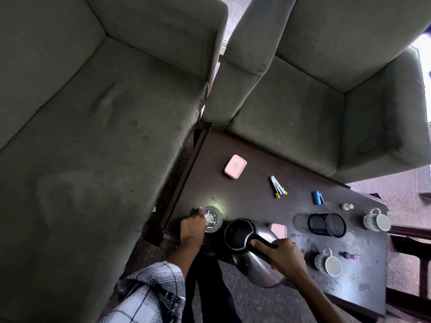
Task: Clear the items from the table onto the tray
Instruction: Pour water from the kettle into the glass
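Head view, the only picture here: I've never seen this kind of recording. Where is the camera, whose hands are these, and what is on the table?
No machine here: the camera sits on a person's head and looks down at their own hands. The left hand grips a clear glass; the right hand holds a dark kettle by its handle, at the near side of a dark table. Also on the table: a pink box, a second pink box behind the kettle, pens, a blue stapler, a small white bottle, a mesh pen holder on its side, a far mug, a near mug and a purple bottle. Grey armchairs stand beyond. No tray shows.
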### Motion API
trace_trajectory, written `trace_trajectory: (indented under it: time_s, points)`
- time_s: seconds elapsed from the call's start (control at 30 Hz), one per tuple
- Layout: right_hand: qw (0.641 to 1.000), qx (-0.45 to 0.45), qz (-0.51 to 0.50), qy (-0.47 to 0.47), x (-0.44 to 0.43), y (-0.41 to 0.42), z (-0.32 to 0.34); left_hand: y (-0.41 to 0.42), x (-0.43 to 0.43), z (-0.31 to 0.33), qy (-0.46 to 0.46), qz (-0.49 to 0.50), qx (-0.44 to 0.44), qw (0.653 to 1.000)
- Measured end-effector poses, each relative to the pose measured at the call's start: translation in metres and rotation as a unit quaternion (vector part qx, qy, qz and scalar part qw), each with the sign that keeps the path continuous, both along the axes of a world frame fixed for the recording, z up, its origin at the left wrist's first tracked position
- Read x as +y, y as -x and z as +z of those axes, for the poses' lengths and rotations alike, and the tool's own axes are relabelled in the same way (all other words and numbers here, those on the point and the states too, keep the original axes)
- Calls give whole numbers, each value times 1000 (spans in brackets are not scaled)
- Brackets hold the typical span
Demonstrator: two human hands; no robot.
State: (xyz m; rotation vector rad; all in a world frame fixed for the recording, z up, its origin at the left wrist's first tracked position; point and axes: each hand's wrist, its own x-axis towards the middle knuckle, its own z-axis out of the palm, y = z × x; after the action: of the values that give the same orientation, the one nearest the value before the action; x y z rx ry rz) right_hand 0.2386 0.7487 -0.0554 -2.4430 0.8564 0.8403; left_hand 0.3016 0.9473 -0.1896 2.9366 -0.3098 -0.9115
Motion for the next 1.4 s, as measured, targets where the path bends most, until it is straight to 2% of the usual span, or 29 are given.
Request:
trace_trajectory:
  time_s: [1.4]
  points:
    - [1000,-12,-9,-16,1,-1,1,0,0,0,-2,2,3,1000]
